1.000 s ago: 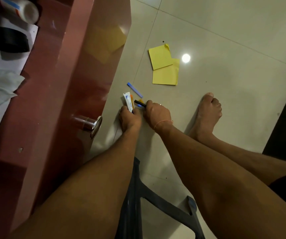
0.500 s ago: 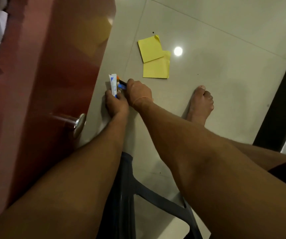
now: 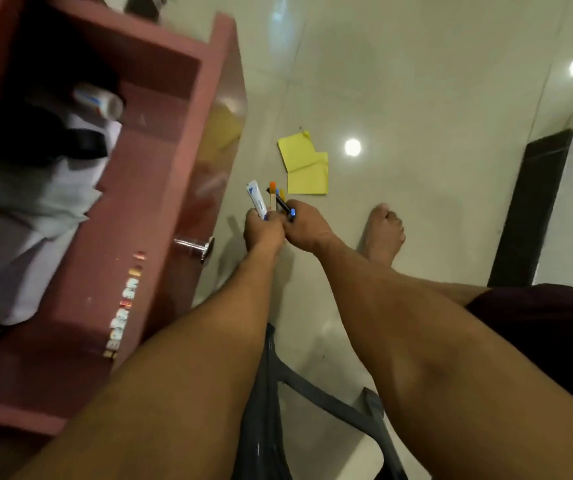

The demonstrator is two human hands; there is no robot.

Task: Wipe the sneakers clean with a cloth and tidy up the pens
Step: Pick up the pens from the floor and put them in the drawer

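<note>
Nearest the camera, a dark grey plastic chair frame point(image 3: 312, 393) stands on the pale tiled floor point(image 3: 434, 98), just right of the red cabinet point(image 3: 112, 271). Two bare forearms reach out over it, away from the viewer. The cabinet's open compartment holds a crumpled white cloth point(image 3: 53, 199). Beyond the cloth lie a black object too dark to identify and a small white bottle point(image 3: 100, 100) on its side. A metal knob point(image 3: 195, 245) sticks out of the cabinet's right-hand face.

Just right of that knob, the two hands meet, touching each other above the floor. The left hand point(image 3: 264, 232), the one closer to the cabinet, has its fingers curled round a bundle that stands upright out of its fist. The bundle is a white-and-blue tube point(image 3: 256, 201) and an orange-topped pen point(image 3: 272, 192). The right hand point(image 3: 307, 228) pinches a black pen point(image 3: 281, 202) with a blue end, which slants against the bundle. More pens may be tucked behind, but the blur hides them.

Further right of the cabinet, a bare foot point(image 3: 383, 233) rests flat on the tiles. Beyond the hands, two overlapping yellow paper sheets point(image 3: 307, 164) lie on the floor, near the cabinet's far corner. A round glare of light point(image 3: 352, 147) sits just right of them. Well to the right of the cabinet, a dark upright strip point(image 3: 531, 209) rises at the room's edge.
</note>
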